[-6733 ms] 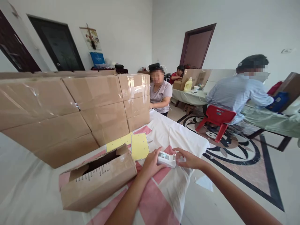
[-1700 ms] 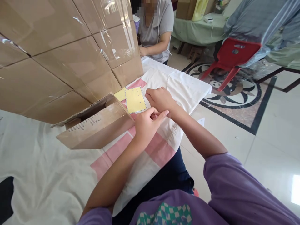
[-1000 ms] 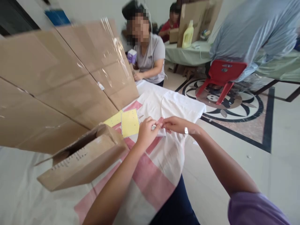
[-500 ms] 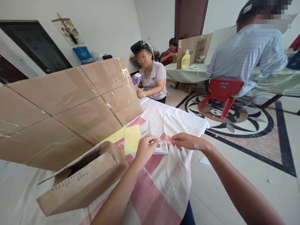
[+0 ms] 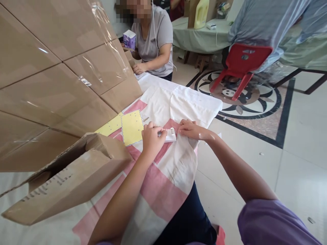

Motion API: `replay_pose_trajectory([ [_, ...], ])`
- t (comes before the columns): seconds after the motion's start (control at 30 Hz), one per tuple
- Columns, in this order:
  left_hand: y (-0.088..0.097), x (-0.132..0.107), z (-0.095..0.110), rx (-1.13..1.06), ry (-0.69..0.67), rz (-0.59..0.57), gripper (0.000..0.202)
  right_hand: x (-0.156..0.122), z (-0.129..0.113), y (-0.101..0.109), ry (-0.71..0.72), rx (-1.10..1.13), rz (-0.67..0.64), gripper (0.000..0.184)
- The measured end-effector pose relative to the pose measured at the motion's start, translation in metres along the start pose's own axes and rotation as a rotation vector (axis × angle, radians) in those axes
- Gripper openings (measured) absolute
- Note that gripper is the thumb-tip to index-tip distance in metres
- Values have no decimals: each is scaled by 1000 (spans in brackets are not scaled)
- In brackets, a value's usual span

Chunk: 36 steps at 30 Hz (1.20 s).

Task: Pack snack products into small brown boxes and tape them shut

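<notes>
My left hand [image 5: 151, 139] is curled round the left end of a small white device [image 5: 170, 135] that lies on the pink and white cloth [image 5: 176, 163]. At the device's right end my right hand [image 5: 188, 129] has its fingertips pinched together. A yellow sheet with small dots [image 5: 132, 127] rests on the cloth just left of my left hand. A second yellow sheet [image 5: 109, 125] lies partly under it.
An open cardboard box [image 5: 66, 177] lies on its side at the near left. Taped cartons [image 5: 58, 68] form a wall behind it. A seated person in a grey shirt [image 5: 153, 37] works at the table's far end. A red chair [image 5: 242, 63] stands on the patterned floor.
The head has tilted down, so the room's upper part has left the view. My right hand has moved in from apart to touch the white device. My left hand stays on it.
</notes>
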<state>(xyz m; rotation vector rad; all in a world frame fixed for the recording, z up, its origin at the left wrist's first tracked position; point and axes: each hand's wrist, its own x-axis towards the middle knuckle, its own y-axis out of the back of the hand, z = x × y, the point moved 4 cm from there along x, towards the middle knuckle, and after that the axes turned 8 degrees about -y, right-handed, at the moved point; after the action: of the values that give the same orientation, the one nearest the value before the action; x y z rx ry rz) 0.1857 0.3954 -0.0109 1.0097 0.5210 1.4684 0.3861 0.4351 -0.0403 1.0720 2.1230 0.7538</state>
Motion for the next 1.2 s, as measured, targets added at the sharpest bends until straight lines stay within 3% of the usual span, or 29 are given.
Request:
replay_pose_trajectory([
  [0.1, 2, 1, -8, -81, 32, 24, 24, 2, 5, -5, 12, -75, 31, 30],
  [0.23, 28, 4, -14, -264, 68, 161, 27, 2, 10, -2, 47, -70, 63, 30],
  [0.3, 41, 3, -9, -395, 35, 168, 28, -2, 4, 3, 36, -26, 75, 28],
  [0.43, 50, -5, 24, -576, -85, 38, 32, -16, -34, 9, 61, -59, 175, 27],
  [0.6, 53, -24, 57, -546, -135, -47, 30, -37, -95, 1, 138, -312, 272, 23],
  [0.77, 63, -42, 45, -381, 56, -181, 40, -54, -124, -6, 161, -510, 316, 23],
  [0.9, 73, -54, 38, -392, 89, -208, 40, -58, -132, -14, 194, -492, 280, 22],
  [1.07, 87, -64, 30, -196, 155, -123, 40, -61, -135, -16, 218, -417, 279, 19],
  [1.2, 98, -67, 16, -314, 51, 22, 35, -69, -139, -12, 319, -237, 285, 32],
])
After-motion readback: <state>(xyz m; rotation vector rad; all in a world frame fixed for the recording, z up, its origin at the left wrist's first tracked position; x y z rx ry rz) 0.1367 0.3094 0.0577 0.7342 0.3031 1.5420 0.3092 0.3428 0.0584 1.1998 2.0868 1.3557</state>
